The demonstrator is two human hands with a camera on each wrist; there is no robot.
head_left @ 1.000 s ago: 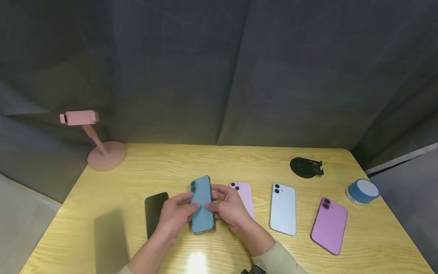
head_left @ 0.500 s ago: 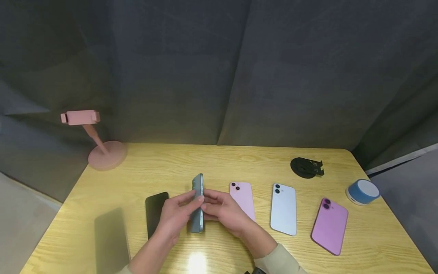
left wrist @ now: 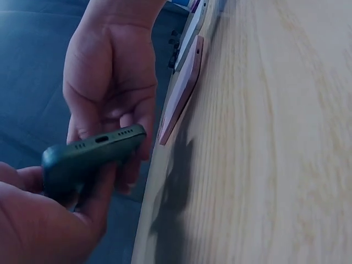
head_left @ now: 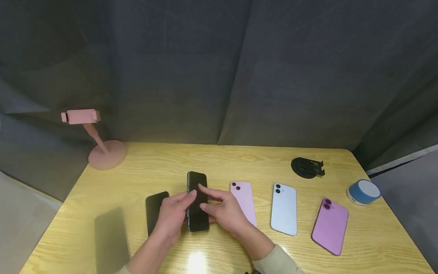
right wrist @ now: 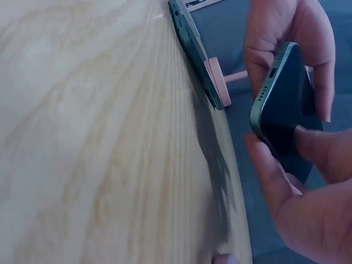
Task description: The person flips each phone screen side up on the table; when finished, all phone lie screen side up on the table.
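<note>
A blue-green smartphone (head_left: 197, 222) is held above the table between both hands, its dark screen facing up. My left hand (head_left: 171, 214) grips its left edge, thumb over the screen. On the opposite edge my right hand (head_left: 228, 211) pinches it, thumb on the glass and fingers underneath, as the right wrist view also shows. The left wrist view shows the bottom edge of the smartphone (left wrist: 99, 144) with its charging port. A black-screened phone (head_left: 154, 209) lies beside my left hand, partly covered by it. Next to my right hand lies a pink phone (head_left: 243, 199).
A pink phone stand (head_left: 107, 155) stands at the table's back left. To the right lie a pale blue phone (head_left: 284, 211), a purple phone (head_left: 330, 228) and a black folding stand (head_left: 304, 168). A blue-and-white cylinder (head_left: 362, 192) sits far right; a grey phone (head_left: 111, 239) lies front left.
The held smartphone has been turned over: its blue-green back faced up, then it stood on edge, and now the dark screen shows. Both hands stayed in nearly the same place.
</note>
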